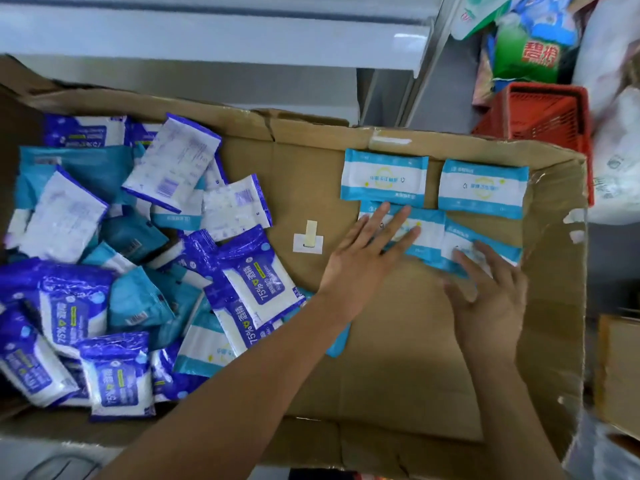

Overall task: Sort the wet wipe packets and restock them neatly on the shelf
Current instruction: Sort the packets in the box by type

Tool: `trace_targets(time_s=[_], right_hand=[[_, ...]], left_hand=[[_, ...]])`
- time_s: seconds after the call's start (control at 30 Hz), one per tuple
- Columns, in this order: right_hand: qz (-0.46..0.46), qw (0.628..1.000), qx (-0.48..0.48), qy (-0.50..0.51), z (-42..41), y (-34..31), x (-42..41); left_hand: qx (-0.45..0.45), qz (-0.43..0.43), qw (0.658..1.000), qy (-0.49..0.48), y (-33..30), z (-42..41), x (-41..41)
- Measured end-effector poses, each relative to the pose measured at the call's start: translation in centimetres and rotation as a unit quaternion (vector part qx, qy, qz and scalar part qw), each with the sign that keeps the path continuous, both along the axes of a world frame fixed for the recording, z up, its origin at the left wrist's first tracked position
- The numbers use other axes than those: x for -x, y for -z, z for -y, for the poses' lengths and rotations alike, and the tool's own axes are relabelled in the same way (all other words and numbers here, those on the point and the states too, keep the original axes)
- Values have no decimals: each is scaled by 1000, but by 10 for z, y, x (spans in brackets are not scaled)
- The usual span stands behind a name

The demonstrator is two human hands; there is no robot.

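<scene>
A big cardboard box (398, 341) lies open below me. Its left half holds a loose heap of wet wipe packets, several dark blue ones (252, 285) mixed with light blue ones (138, 303). At the right, light blue packets lie flat in rows: two at the back (384, 178) (483, 188) and two in front. My left hand (370, 251) rests with straight fingers on the front left packet (427, 233). My right hand (491, 289) lies flat, fingertips on the front right packet (453, 244).
A white shelf (242, 39) runs along behind the box. A red plastic basket (543, 112) stands at the back right, with bagged goods (530, 53) above it. A small white tag (308, 237) sticks to the box floor. Another carton (620, 368) sits at the right edge.
</scene>
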State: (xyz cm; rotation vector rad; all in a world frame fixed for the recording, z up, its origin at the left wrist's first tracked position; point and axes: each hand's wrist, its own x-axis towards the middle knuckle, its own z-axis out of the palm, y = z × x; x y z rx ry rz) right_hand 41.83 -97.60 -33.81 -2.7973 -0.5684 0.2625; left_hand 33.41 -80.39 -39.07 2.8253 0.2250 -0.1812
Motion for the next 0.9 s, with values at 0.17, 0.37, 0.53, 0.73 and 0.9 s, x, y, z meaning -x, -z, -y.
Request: trace_targets(time_s=[0.17,0.37,0.53,0.73,0.9], right_hand=[[20,999,-28,22,0,8,-5],[-58,989,-115,-70,-38,6,50],[-212,971,-20,-111,-65,19,134],[-272,961,13,-54,-86,21,153],[-272,960,-13,-70,-88,14,144]], left_hand=[[59,-2,998,-11,-15,-14,10],[132,60,948,-283,-51,-77,105],[98,-77,944,-305,-62,-131,197],[24,-189,966,-177,-68,-145,229],[30,-140,965,-220,-65,-144,228]])
